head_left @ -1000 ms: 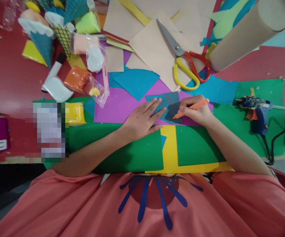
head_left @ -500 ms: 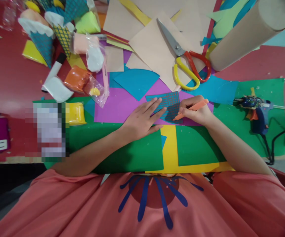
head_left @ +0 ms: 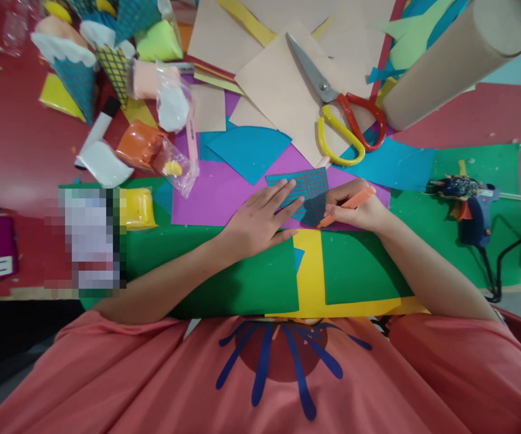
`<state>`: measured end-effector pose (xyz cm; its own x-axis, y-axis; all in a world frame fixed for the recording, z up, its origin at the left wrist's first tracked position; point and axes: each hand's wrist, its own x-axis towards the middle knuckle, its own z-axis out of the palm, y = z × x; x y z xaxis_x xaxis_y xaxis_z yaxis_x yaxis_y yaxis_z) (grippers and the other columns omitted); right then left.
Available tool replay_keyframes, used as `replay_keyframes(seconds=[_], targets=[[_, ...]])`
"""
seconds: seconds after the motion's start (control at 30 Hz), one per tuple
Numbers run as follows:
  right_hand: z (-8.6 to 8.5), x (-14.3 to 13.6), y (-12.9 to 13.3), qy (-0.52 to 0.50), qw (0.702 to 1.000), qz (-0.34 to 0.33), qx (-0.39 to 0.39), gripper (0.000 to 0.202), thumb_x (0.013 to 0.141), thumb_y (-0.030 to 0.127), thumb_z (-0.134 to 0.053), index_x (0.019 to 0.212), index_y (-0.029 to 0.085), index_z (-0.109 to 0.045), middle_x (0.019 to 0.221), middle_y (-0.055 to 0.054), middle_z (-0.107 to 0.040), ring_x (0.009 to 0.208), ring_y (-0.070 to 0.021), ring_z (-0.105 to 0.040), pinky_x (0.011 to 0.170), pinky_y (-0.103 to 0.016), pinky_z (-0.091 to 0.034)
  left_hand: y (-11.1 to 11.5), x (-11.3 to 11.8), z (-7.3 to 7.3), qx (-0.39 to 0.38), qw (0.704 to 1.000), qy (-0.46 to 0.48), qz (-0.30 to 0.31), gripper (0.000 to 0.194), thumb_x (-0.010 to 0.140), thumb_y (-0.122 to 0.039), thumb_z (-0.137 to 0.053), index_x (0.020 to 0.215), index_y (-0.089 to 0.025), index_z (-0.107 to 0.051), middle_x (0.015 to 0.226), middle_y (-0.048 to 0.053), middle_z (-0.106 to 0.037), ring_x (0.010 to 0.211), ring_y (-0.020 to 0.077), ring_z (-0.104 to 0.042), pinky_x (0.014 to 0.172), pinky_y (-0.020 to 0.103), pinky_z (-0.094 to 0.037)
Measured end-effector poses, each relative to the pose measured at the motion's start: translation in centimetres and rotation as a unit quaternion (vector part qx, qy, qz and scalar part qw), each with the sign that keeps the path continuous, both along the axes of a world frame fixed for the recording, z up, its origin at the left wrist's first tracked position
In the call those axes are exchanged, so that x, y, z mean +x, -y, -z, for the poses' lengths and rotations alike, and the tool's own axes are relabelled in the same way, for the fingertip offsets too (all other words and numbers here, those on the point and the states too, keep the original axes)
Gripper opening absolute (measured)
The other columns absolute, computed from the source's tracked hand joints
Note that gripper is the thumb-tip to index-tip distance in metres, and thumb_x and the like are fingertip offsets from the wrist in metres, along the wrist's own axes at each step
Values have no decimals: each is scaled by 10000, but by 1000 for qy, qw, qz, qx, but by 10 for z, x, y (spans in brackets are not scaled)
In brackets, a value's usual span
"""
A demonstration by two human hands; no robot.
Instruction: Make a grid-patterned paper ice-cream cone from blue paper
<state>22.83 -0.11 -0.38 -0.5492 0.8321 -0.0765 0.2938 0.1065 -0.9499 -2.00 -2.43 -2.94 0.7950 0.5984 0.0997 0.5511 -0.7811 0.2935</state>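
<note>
Green sheet (head_left: 197,271) nearest wearer, overlapping yellow sheet (head_left: 309,271). Left hand (head_left: 258,223) spread flat, fingers across blue gridded paper (head_left: 315,191), apparently bracing it against slippage. Right hand (head_left: 364,208) pinching orange marker (head_left: 358,198), tip at paper's near right corner; low slant likely leaves grid lines visible. Purple sheet (head_left: 210,199) beneath gridded paper, presumably protecting work surface. Beyond: scissors (head_left: 326,91) on beige paper (head_left: 273,78), handles toward wearer, probably for easy pickup.

Soft, rather dim indoor light, faint shadows under the forearms, edges stretched, dark right-hand corners
</note>
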Motion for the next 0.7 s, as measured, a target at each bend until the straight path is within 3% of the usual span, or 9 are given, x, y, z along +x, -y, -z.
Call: replay_keyframes(seconds=[0.1,0.23,0.4,0.53,0.7], targets=[[4,1,-2,-25,996,80,-20,279,746,330,-628,516,187,-559,491,13,-576,447,-97,-482,417,-228,-352,0,0,0,-5,1000,-3,-2,578,972,-458,-458,1466,-163,-396,1550,202,-343,1450,329,-316,1137,484,-329],[8,-1,-2,-115,967,220,-54,325,812,488,-596,675,201,-662,554,-4,-629,413,-109,-516,392,-250,-408,0,1,-1,7,1000,-8,-6,564,967,-468,-467,1448,-176,-426,1537,184,-375,1430,322,-352,1146,485,-315],[8,-2,1,-146,970,194,-25,293,857,467,-637,966,209,-725,793,-24,-712,625,-121,-660,526,-233,-504,3,3,-5,39,998,8,40,507,984,-458,-427,1402,-180,-497,1471,172,-473,1349,304,-462,1077,446,-403],[7,-3,2,-76,983,168,21,200,848,371,-675,917,187,-718,783,-14,-685,595,-86,-607,552,-223,-485,6,5,-9,49,998,-4,46,487,976,-457,-453,1390,-208,-520,1432,166,-517,1309,294,-501,1022,429,-444],[7,-7,1,-11,986,147,78,119,833,289,-670,812,175,-698,762,-32,-704,630,-113,-619,563,-250,-485,6,5,-10,45,998,-14,51,495,970,-451,-473,1406,-218,-507,1443,167,-504,1304,300,-504,1020,436,-444]])
